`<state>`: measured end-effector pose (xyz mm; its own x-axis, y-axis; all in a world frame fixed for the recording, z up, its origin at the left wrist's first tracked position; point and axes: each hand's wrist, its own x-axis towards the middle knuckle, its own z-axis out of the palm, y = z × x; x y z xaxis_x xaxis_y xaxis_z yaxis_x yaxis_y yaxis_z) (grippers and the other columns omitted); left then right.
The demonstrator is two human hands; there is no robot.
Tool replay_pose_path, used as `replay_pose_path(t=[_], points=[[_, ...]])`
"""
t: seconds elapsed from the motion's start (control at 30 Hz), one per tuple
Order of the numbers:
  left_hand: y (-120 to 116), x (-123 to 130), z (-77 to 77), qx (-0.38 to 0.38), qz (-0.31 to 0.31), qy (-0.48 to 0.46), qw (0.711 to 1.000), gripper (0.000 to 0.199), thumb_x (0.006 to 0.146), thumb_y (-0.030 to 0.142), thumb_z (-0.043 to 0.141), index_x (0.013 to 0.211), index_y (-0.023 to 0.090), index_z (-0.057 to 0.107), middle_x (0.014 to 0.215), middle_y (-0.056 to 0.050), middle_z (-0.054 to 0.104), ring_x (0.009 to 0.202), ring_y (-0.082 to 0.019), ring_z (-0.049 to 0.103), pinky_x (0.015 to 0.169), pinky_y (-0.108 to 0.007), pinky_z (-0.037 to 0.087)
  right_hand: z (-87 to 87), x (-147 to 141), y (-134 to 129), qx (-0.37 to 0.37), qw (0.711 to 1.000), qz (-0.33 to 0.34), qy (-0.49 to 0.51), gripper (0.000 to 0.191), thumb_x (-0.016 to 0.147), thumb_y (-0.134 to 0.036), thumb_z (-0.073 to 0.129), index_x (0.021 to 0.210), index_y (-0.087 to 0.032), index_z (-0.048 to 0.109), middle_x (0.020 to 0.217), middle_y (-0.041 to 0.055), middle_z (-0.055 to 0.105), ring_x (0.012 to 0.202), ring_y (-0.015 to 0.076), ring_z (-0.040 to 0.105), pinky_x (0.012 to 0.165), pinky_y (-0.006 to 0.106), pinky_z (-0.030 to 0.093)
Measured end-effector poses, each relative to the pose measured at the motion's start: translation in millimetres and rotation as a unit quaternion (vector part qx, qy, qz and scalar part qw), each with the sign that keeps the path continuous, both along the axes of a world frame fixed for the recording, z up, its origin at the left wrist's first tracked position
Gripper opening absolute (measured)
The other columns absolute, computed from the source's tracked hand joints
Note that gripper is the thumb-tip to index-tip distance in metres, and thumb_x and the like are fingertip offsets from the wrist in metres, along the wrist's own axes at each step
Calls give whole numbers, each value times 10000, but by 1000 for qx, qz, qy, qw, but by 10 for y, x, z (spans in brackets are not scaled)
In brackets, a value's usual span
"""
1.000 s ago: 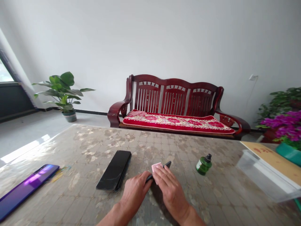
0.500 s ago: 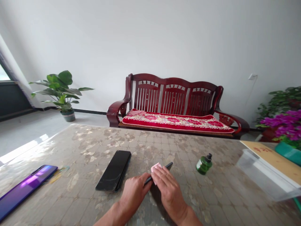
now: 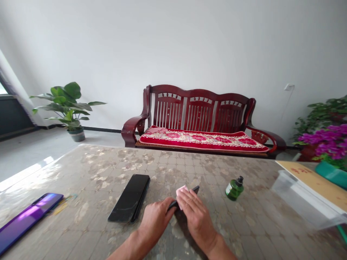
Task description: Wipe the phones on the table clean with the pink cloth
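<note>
My left hand (image 3: 157,218) is closed on one edge of a slim dark phone (image 3: 183,223), thumb along its top edge. The phone is tilted, and its far corner pokes out past my right fingers. My right hand (image 3: 197,212) presses a small pink cloth (image 3: 181,189) against the phone's upper edge; most of the cloth is hidden under the fingers. Left of my hands, a black phone (image 3: 130,198) lies on the table, with what looks like another dark slab beneath it. To the right stands a green bottle (image 3: 234,188) with a black cap.
A purple-blue phone (image 3: 29,220) lies at the table's left. On the right are a clear plastic box (image 3: 294,196), a tan booklet (image 3: 311,182) and purple flowers (image 3: 326,142) in a teal pot. Behind the patterned table (image 3: 89,173) stands a wooden bench (image 3: 199,112).
My right hand and the cloth have shifted slightly to the right along the phone's edge. My left hand keeps its hold. The whole view has moved a little.
</note>
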<state>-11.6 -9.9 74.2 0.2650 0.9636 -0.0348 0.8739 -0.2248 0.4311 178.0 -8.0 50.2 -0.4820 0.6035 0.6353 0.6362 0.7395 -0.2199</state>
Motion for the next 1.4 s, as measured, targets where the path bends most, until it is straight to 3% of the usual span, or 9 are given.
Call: replay_pose_path(t=[0.17,0.3,0.43,0.6,0.8,0.93,1.07,1.2,1.4], points=[[-5,-13,-16,-1,-6,13,1000,155,948,305,498,1030,268,624,870,0,739,827,-201,707,648,-217,423,-126,332,240,-56,980,-124,148,377,974,-197,386,1272,-253,612,1294,34,624,1236,218,552,1083,437,439],[-7,-7,-36,5,-10,16,1000,151,958,297,483,1028,259,612,872,-4,735,828,-203,706,643,-220,421,-244,342,288,-185,923,-183,285,368,964,-376,420,1174,-211,674,1144,77,708,1037,235,679,930,376,547],[4,-2,-64,8,-7,8,1000,147,963,281,477,1035,253,602,875,-4,733,826,-203,707,638,-223,418,-320,253,309,-259,876,-163,372,469,924,-527,457,1139,-177,683,1128,103,714,1058,261,664,924,387,537],[1,-2,-107,13,-5,-13,1000,121,958,269,491,1022,248,593,874,2,731,816,-197,705,641,-221,412,-358,275,423,-288,863,-131,394,534,857,-630,502,1018,-172,723,1023,110,741,961,273,686,847,388,555],[36,-11,-105,24,-2,-32,999,73,934,253,525,936,238,597,822,13,718,777,-183,696,612,-214,382,-115,331,470,-243,875,-136,396,419,811,-552,615,945,-180,749,967,102,754,912,275,700,825,385,564],[69,87,-20,30,6,-34,999,152,930,280,533,799,218,580,728,7,695,689,-178,680,563,-219,346,331,221,342,-119,942,-82,304,208,900,-323,577,990,-231,740,934,54,754,864,212,706,781,316,582],[53,223,71,54,14,-106,993,123,920,286,535,840,216,599,741,2,702,687,-181,676,583,-215,364,647,38,145,34,988,-3,151,321,930,-113,506,1168,-259,664,1054,40,729,1012,186,666,939,365,544],[20,245,58,88,15,-201,976,155,912,317,527,840,213,617,764,4,706,689,-171,659,624,-207,399,623,-9,37,128,989,34,68,479,905,-41,515,1346,-228,528,1222,58,670,1176,212,595,1049,441,485],[28,174,-33,89,40,-266,959,207,882,364,554,827,193,657,724,2,700,655,-176,642,603,-212,415,497,93,59,144,986,-21,83,508,923,-32,468,1386,-241,482,1304,75,616,1216,218,567,1026,429,510]])
